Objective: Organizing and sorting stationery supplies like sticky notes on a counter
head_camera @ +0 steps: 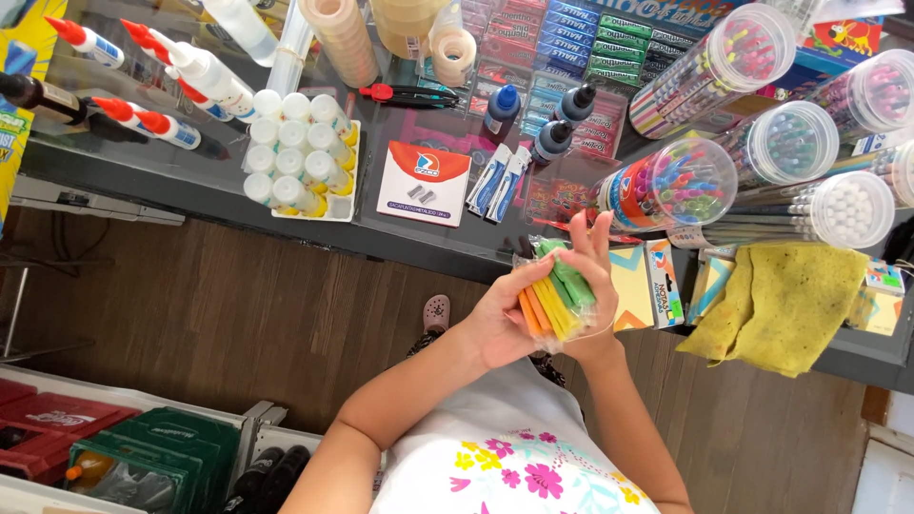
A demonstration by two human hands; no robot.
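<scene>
Both my hands hold a small clear packet of coloured sticks (pixel 555 297), orange, yellow and green, just in front of the counter's edge. My left hand (pixel 490 326) cups the packet from below and the left, with the thumb along the orange sticks. My right hand (pixel 598 249) grips the packet's top and right side, fingers over the green sticks. The packet hides part of both palms. A shoe (pixel 436 310) shows on the wooden floor below my left forearm.
The dark glass counter (pixel 190 176) carries glue bottles (pixel 205 71), a tray of white bottles (pixel 300 152), tape rolls (pixel 452 52), scissors (pixel 409 93), ink bottles (pixel 552 141), a red-and-white box (pixel 424 186), tubes of pens (pixel 671 181) and a yellow cloth (pixel 785 305). Crates (pixel 152 457) stand at lower left.
</scene>
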